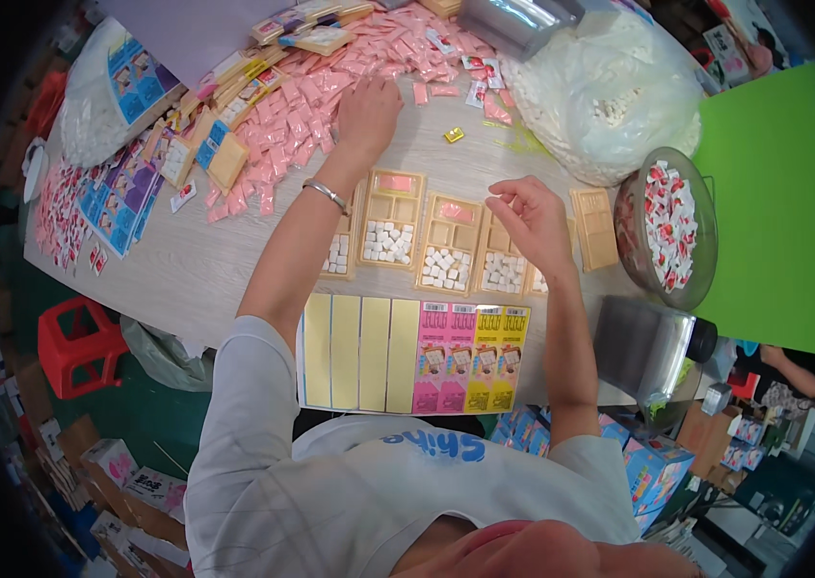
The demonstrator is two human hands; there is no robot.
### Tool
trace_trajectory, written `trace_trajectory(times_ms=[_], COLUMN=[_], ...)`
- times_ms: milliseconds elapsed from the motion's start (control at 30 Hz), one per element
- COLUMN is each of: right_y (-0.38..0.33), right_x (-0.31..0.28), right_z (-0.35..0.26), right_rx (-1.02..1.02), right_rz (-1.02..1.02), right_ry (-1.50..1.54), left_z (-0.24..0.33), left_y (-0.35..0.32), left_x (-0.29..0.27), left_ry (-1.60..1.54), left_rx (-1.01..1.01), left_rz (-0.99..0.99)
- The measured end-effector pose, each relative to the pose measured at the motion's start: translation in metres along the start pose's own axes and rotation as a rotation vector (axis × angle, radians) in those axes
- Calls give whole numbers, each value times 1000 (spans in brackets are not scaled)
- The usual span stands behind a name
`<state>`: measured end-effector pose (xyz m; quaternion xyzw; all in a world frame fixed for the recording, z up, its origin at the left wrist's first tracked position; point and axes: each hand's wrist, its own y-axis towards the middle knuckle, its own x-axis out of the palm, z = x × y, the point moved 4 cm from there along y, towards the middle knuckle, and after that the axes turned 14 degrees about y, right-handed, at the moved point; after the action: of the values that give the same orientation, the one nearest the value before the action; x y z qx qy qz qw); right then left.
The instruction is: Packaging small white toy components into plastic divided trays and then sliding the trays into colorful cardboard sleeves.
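My left hand [366, 111] stretches far forward and rests palm down on the heap of small pink packets [316, 91], fingers spread among them. My right hand [528, 217] hovers over a row of tan plastic trays [436, 241], thumb and fingers pinched together; I cannot tell whether anything small is between them. The trays hold white cubes in their lower compartments, and some have a pink packet in the upper one. In front of the trays lies a row of yellow and pink printed cards [417, 354].
A big clear bag of white cubes [610, 96] sits at the back right. A round bowl of red-and-white packets [670, 226] stands right of the trays. Printed cards [123, 197] lie at the left, with a red stool [80, 347] on the floor below. A dark cylinder [648, 347] lies near the table's right edge.
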<state>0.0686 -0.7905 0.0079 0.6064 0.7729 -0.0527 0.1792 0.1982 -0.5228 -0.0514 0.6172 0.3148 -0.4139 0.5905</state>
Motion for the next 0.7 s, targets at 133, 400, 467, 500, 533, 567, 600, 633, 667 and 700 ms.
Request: trace_trajectory(times_ms=[133,400,467,500,533,567,600,633,667,700], right_y=[20,150,169,173,178,176,173,178,175,160], right_x=[14,86,102,101,99,96,99,103,102,89], right_z=[0,13,19,21,24,32,38,38,41,38], right_rx=[-14,-154,-17,7,22,52,93,17,-59,-30], right_rz=[-29,81,150,172,165,155,169,139,106,121], right_ry=[55,-576,-751,-748,-726,-708,-707,-785,-864,-867], left_z=[-10,-7,-4,-2,0,5,4,-2,-7,-9], left_y=[-8,-13,-16,-14,-11,-14,-20,-18,-16,-17], left_x=[-7,-18,-18,-19,-19,-19,-20,-20,-18,-19], left_ry=[-229,-190,-26,-34,19,61,40,60,79,63], left_rx=[-61,-26,170,200,214,232,263,244,224,250], left_rz=[28,-121,15,8,19,21,-1,-8,-14,-22])
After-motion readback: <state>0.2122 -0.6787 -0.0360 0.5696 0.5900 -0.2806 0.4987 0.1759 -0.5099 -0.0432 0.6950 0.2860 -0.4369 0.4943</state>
